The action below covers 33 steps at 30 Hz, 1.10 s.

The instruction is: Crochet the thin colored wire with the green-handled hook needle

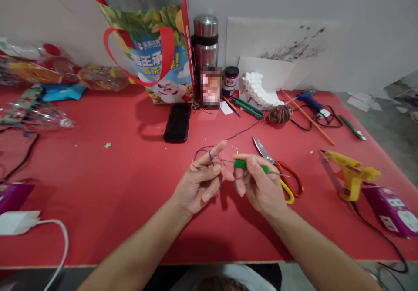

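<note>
My right hand [259, 184] is closed around the green handle of a crochet hook [241, 164], whose thin metal tip points left toward my other hand. Dark yarn [211, 157] loops round the raised index finger of my left hand [199, 180]; its thumb presses against another finger, pinching the yarn. Between the hands is a small reddish bit of yarn, too fine to make out clearly. A strand runs back to a multicoloured yarn ball [280, 114]. Scissors [290, 180] with red and yellow handles lie partly behind my right hand.
On the red table [130, 230] are a black phone [177, 123], a yellow glue gun [352, 173] and a purple box [393, 210] at right. A large bag [153, 47], a steel thermos [206, 43] and a jar [230, 81] stand behind. Plastic bottles [39, 115] lie left.
</note>
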Motion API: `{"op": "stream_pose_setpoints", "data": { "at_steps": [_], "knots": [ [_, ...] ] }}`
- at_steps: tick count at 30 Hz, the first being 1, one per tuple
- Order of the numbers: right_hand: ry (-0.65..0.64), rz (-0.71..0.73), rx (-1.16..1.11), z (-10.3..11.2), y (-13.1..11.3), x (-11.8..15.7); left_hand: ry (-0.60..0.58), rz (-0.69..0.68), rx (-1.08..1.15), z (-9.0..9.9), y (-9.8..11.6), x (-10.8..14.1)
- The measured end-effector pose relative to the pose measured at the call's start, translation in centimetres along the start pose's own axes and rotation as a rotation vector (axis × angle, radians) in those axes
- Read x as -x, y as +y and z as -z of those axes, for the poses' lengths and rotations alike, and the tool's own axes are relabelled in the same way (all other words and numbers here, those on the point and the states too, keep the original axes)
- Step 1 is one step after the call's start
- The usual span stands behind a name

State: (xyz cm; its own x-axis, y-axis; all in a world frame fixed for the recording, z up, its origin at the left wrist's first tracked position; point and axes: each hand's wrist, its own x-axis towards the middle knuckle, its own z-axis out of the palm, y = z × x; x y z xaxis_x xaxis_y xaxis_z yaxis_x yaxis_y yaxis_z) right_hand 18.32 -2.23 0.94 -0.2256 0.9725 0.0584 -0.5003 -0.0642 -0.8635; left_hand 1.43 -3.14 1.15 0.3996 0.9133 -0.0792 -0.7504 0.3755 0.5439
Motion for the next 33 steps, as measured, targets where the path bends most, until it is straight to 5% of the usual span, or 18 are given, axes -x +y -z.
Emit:
{"op": "stream_pose_setpoints", "data": {
  "at_steps": [9, 33],
  "knots": [
    [-0.013, 0.089, 0.188, 0.9, -0.3, -0.3, 0.149, -0.047, -0.068, -0.6, 0.1, 0.0],
    [-0.109, -0.111, -0.13, 0.8, -0.7, -0.8, 0.127, -0.11, -0.179, -0.5, 0.1, 0.0]
  ]
}}
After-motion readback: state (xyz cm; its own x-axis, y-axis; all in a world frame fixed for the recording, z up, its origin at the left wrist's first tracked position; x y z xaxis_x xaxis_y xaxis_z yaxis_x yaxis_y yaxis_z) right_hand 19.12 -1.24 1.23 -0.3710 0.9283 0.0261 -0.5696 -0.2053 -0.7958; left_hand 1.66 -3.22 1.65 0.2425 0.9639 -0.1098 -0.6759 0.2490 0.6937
